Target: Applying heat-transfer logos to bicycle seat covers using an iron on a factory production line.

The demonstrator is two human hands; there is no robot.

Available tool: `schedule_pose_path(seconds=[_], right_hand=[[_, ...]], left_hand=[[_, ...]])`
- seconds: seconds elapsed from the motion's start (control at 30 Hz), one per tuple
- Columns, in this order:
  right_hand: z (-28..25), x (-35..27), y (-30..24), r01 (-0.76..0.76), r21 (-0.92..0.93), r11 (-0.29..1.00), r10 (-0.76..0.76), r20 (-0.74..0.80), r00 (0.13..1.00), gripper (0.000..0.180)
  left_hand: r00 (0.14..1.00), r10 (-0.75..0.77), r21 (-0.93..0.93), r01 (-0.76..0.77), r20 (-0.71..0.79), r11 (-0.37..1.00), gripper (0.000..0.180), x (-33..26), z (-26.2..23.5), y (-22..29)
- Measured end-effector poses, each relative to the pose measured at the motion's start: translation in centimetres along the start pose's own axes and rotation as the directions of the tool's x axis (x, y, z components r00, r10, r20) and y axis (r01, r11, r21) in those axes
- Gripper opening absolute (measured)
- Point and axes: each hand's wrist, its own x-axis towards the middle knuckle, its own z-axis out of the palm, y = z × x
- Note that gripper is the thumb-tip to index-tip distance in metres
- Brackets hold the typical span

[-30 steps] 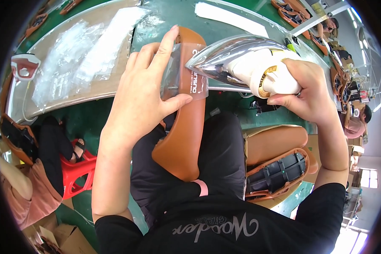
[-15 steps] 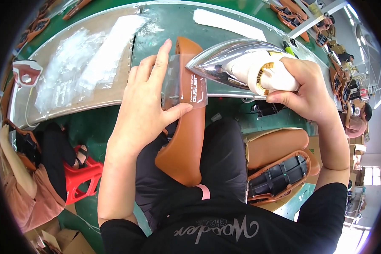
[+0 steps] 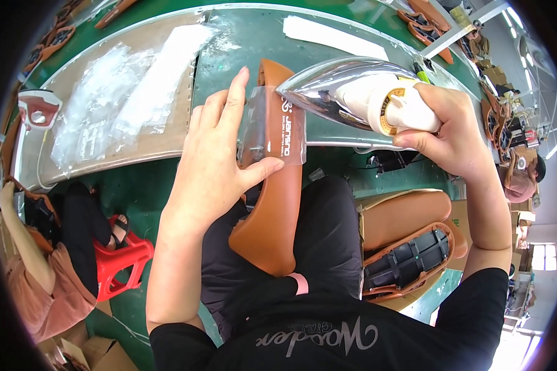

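A brown bicycle-type saddle, long and smooth (image 3: 269,226), rests across my lap with its far end up at the table edge. A clear plastic transfer film with white print (image 3: 272,133) lies over its upper part. My left hand (image 3: 207,157) is beside the film, fingers stretched out, thumb extended along the film's lower edge. My right hand (image 3: 445,127) is closed around the white body of an electric iron (image 3: 334,93). The iron's shiny metal tip points left and is at the film's upper right edge; whether it presses there is hard to tell.
The table (image 3: 235,68) bears a heap of clear films (image 3: 96,117), a white strip (image 3: 334,37) and another iron (image 3: 39,109). Brown saddles (image 3: 408,219) sit in a box at my right. A person (image 3: 37,272) works at left near a red stool (image 3: 127,260).
The saddle and film have shifted slightly toward me. My left hand has moved a little with them, and the iron has moved slightly right.
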Motion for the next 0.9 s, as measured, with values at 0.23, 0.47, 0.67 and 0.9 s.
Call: schedule_pose_path(seconds=[0.23,0.47,0.67,0.9], right_hand=[[0.4,-0.5,0.4,-0.047,0.046,0.998,0.048,-0.026,0.998,0.038],[0.6,-0.8,0.4,-0.090,0.094,0.991,0.094,-0.039,0.995,0.039],[0.4,-1.3,0.5,-0.136,0.088,0.987,0.137,-0.015,0.990,0.038],[0.1,-3.3,-0.4,-0.275,0.197,0.941,0.288,-0.042,0.957,0.039]], left_hand=[[1.000,0.015,0.014,-0.015,-0.005,1.000,0.107,0.0,0.3,-0.3],[1.000,0.015,0.031,-0.015,-0.004,0.999,0.104,0.0,0.3,-0.2],[0.999,-0.034,-0.002,0.034,0.035,0.999,0.102,0.0,0.2,0.1],[0.998,-0.051,-0.025,0.052,0.041,0.998,0.102,0.0,0.2,0.1]])
